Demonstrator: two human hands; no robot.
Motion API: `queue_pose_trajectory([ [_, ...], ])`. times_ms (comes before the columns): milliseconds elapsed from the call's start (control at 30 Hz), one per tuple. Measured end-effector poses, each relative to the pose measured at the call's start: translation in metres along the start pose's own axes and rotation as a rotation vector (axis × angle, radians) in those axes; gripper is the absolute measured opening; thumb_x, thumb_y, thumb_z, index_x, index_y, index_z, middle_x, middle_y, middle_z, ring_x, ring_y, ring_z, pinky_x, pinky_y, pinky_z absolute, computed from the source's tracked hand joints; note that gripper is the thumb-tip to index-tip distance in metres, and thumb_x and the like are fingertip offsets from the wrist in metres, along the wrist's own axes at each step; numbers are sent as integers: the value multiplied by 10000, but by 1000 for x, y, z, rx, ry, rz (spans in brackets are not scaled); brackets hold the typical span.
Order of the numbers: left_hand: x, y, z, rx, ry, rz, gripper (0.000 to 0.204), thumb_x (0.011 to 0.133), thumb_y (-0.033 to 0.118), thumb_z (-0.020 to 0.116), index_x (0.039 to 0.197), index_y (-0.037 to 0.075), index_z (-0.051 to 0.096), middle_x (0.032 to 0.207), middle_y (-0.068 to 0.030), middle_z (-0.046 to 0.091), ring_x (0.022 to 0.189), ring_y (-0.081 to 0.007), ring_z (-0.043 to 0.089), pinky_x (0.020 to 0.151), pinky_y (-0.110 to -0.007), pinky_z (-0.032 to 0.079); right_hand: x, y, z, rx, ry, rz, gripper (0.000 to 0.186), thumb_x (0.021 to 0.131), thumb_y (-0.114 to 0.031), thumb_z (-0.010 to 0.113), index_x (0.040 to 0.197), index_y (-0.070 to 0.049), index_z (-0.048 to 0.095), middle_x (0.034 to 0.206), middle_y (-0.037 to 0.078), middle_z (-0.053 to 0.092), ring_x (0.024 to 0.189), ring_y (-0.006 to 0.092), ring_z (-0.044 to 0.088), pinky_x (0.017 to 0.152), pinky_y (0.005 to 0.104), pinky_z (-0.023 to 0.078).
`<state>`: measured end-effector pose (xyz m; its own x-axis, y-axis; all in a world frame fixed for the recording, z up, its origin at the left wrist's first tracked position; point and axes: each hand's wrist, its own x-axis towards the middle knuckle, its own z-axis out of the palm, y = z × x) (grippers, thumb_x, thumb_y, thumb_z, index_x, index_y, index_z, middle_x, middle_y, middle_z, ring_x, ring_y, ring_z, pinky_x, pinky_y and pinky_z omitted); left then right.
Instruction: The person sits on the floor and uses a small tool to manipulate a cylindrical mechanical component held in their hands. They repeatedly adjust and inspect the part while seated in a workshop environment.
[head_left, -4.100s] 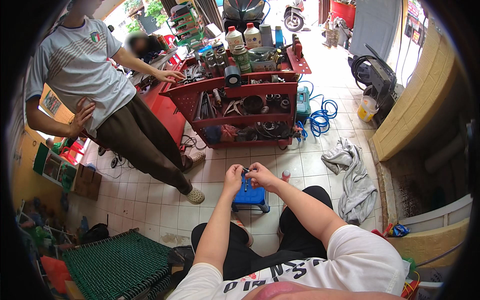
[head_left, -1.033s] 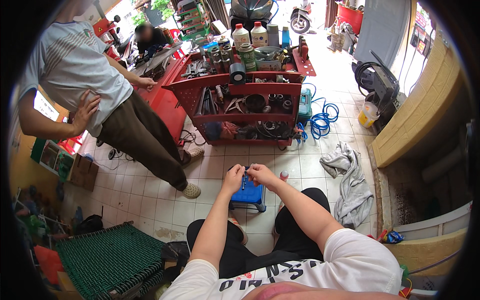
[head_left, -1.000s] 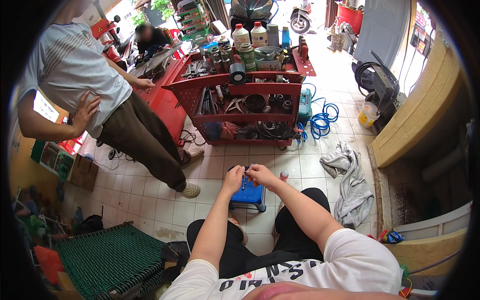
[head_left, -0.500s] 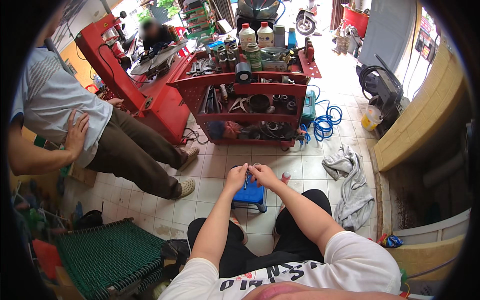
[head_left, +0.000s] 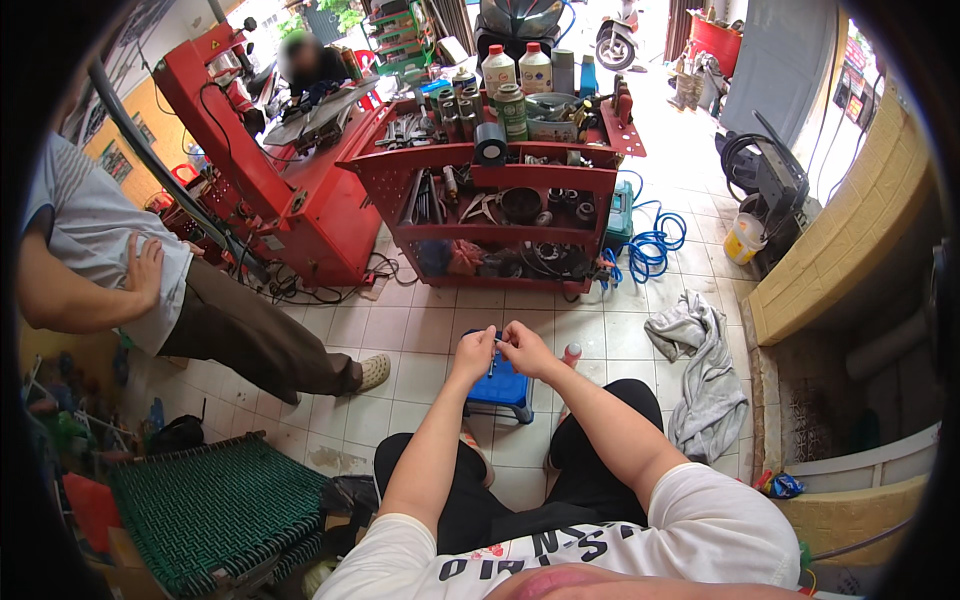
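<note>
My left hand (head_left: 475, 356) and my right hand (head_left: 527, 352) meet above a small blue plastic stool (head_left: 503, 391). Both are closed, fingertips close together. Between them shows a sliver of a small, shiny piece, too tiny to name. Just below the left fingers, a thin metallic part can be made out against the stool top; whether it is held or lies there I cannot tell. A small reddish bottle (head_left: 571, 355) stands on the floor to the right of my right hand.
Ahead stands a red tool cart (head_left: 395, 200) loaded with bottles, cans and tools. A grey cloth (head_left: 708, 385) and a coiled blue hose (head_left: 652, 250) lie on the right. At left are a standing person (head_left: 110, 240) and a green woven seat (head_left: 225, 510).
The fingers of my right hand have curled in closer to the left fingertips. The person at left has shifted further left, one foot stepping back.
</note>
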<state>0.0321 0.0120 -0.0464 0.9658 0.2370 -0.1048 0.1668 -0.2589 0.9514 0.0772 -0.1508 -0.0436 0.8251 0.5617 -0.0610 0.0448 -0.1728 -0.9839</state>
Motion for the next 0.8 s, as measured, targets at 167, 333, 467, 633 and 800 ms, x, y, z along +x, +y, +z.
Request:
queue_pose_trajectory([
  [167, 8, -6, -13, -962, -68, -448, 259, 985, 288, 485, 810, 120, 576, 702, -7, 542, 558, -111, 461, 497, -260, 374, -3, -23, -3, 129, 10, 127, 142, 1008, -149, 591, 1029, -43, 498, 775, 95, 683, 530, 147, 594, 440, 295, 462],
  [333, 10, -14, -28, -1343, 4, -448, 156, 893, 165, 472, 889, 96, 612, 871, -68, 647, 686, -163, 572, 608, -294, 497, -1, -15, -1, 192, 16, 132, 152, 1026, -170, 584, 1040, -46, 499, 767, 95, 681, 514, 146, 584, 443, 292, 473],
  [467, 20, -29, -34, -1403, 35, -416, 163, 865, 135, 483, 912, 92, 633, 944, -87, 695, 799, -195, 658, 694, -333, 560, 4, -12, 2, 163, 18, 110, 139, 1029, -172, 576, 1026, -49, 513, 777, 96, 687, 517, 142, 589, 445, 286, 472],
  [633, 25, -45, -18, -1269, 186, -471, 260, 826, -24, 472, 1019, 60, 624, 952, -100, 688, 881, -228, 678, 781, -362, 560, 3, -4, -4, 118, 2, 143, 171, 1040, -201, 558, 1086, -39, 525, 827, 104, 685, 538, 134, 573, 489, 270, 475],
  [800, 16, -89, 1, -649, 204, -578, 299, 899, -28, 530, 1163, 31, 655, 968, -80, 689, 875, -198, 670, 780, -330, 564, 12, -5, -19, 155, 90, 151, 213, 1006, -204, 606, 1055, -6, 544, 798, 107, 705, 541, 142, 606, 494, 289, 481],
])
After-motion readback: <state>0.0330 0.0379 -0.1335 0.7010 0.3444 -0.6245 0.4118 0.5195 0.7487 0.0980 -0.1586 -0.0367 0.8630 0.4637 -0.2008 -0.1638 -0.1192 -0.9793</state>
